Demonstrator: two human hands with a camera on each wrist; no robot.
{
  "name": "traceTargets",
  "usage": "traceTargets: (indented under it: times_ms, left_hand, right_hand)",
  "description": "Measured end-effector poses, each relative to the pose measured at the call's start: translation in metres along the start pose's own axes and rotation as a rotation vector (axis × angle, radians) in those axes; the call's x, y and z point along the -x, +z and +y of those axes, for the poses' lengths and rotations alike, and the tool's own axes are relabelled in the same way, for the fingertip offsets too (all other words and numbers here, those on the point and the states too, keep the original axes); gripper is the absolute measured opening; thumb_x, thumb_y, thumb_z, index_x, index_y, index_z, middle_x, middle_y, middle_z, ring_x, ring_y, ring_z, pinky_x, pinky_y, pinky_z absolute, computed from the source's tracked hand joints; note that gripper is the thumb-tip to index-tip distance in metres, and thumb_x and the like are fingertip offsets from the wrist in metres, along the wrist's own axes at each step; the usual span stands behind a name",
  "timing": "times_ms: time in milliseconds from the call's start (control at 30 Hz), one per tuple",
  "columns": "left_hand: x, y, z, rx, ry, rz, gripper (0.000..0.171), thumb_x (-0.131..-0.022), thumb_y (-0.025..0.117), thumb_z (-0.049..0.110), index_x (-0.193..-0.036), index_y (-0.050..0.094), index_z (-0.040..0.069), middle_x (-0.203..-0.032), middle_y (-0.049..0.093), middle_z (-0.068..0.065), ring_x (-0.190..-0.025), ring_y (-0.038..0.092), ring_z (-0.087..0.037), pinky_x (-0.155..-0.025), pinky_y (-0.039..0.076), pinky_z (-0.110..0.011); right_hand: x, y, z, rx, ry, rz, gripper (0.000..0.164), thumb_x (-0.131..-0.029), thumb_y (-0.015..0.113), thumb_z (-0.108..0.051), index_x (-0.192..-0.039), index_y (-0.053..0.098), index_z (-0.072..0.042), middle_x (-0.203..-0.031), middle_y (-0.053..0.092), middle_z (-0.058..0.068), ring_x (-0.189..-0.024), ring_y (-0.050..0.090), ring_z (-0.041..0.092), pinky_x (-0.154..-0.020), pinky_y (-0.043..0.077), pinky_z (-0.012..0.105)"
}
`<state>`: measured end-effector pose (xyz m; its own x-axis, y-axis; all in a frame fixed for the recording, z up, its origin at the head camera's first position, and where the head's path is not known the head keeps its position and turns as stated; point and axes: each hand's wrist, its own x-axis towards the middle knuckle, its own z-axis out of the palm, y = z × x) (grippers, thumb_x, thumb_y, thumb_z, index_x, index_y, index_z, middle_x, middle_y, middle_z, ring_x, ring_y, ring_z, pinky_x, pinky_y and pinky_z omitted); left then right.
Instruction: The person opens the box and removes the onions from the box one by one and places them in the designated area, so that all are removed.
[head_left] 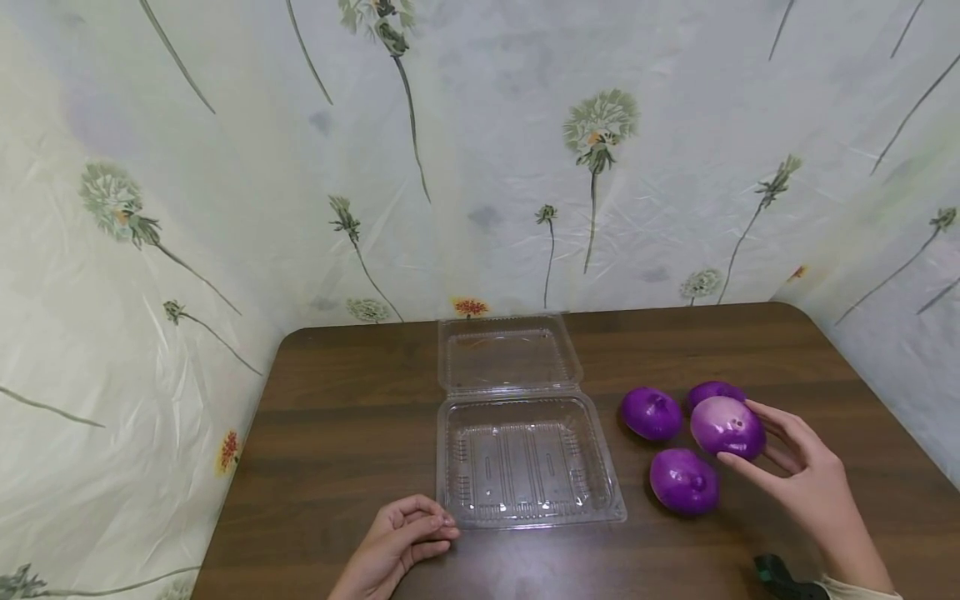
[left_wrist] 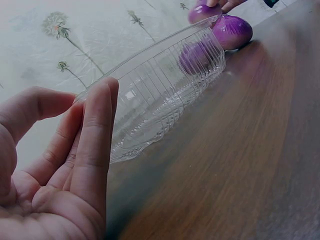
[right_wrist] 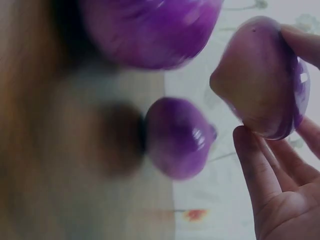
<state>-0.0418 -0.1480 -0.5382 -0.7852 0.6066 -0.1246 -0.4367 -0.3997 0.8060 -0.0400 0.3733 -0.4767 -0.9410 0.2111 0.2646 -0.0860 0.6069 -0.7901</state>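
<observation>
In the head view my right hand (head_left: pixel 806 467) holds a glossy purple onion (head_left: pixel 727 427) between thumb and fingers, raised off the table. The right wrist view shows the same held onion (right_wrist: pixel 257 82) with its pointed end outward. Three more purple onions lie close by: one on the left (head_left: pixel 651 414), one at the front (head_left: pixel 684 482) and one behind (head_left: pixel 716 392), partly hidden by the held one. A clear plastic clamshell container (head_left: pixel 525 521) lies with its lid (head_left: pixel 510 358) folded back. My left hand (head_left: pixel 408 537) pinches its near left corner, as the left wrist view (left_wrist: pixel 75 150) shows.
The brown wooden table (head_left: pixel 337 433) has rounded far corners. Flower-printed sheeting (head_left: pixel 480 167) hangs behind it and at both sides. A dark strap (head_left: pixel 783 579) sits at my right wrist, at the bottom of the head view.
</observation>
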Motion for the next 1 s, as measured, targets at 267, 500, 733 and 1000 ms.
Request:
traceTargets:
  times_ms: [267, 500, 733, 1000]
  left_hand:
    - [0.001, 0.001, 0.002, -0.001, -0.004, -0.004, 0.021, -0.105, 0.052, 0.001, -0.105, 0.068, 0.014, -0.108, 0.074, 0.002, -0.103, 0.075, -0.009, -0.091, 0.062, -0.021]
    - [0.0, 0.001, 0.001, 0.006, -0.007, -0.006, 0.021, -0.105, 0.052, 0.001, -0.105, 0.069, 0.014, -0.108, 0.074, 0.002, -0.103, 0.075, -0.009, -0.092, 0.062, -0.021]
    - [-0.001, 0.0, 0.0, 0.011, -0.003, -0.01, 0.023, -0.105, 0.051, 0.0, -0.106, 0.069, 0.015, -0.108, 0.074, 0.002, -0.103, 0.075, -0.009, -0.091, 0.062, -0.021]
    - [0.0, -0.001, 0.0, 0.015, 0.002, -0.019, 0.024, -0.106, 0.05, -0.001, -0.106, 0.069, 0.014, -0.108, 0.074, 0.002, -0.104, 0.075, -0.01, -0.092, 0.062, -0.021]
  right_hand:
    - [0.009, -0.011, 0.019, 0.017, 0.001, -0.005, 0.075, -0.078, 0.088, 0.001, -0.145, 0.056, -0.005, -0.13, 0.056, -0.024, -0.115, 0.054, -0.021, -0.088, 0.05, -0.002]
    - [0.015, -0.017, 0.037, 0.035, 0.014, -0.035, 0.076, -0.076, 0.09, -0.002, -0.144, 0.056, -0.003, -0.128, 0.056, -0.025, -0.114, 0.052, -0.024, -0.087, 0.049, -0.002]
    - [0.017, -0.025, 0.048, 0.067, 0.008, -0.069, 0.077, -0.077, 0.09, -0.003, -0.145, 0.055, -0.003, -0.127, 0.053, -0.03, -0.115, 0.049, -0.025, -0.085, 0.048, -0.004]
    - [0.017, -0.028, 0.054, 0.086, -0.046, -0.152, 0.08, -0.078, 0.088, 0.0, -0.149, 0.05, -0.004, -0.133, 0.047, -0.026, -0.118, 0.045, -0.022, -0.086, 0.046, -0.005]
